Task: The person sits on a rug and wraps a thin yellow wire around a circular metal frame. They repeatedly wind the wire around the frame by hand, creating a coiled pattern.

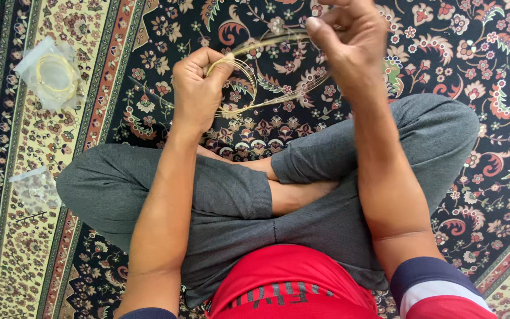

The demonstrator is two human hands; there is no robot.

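While the person sits cross-legged on a patterned carpet (pixel 473 53), the left hand (pixel 199 88) is closed in a fist on a coil of thin yellowish wire (pixel 240 80). Further out, the right hand (pixel 349 44) is raised, fingers loosely curled, seemingly pinching the wire's free loop, though blur hides the grip. Judging by the loose loops, winding looks partly done. Two clear bags (pixel 51 71) lie far left, one holding a similar coil.

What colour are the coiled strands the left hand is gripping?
Pale yellow, almost golden, strands pinched in the left hand; seen in the head view.
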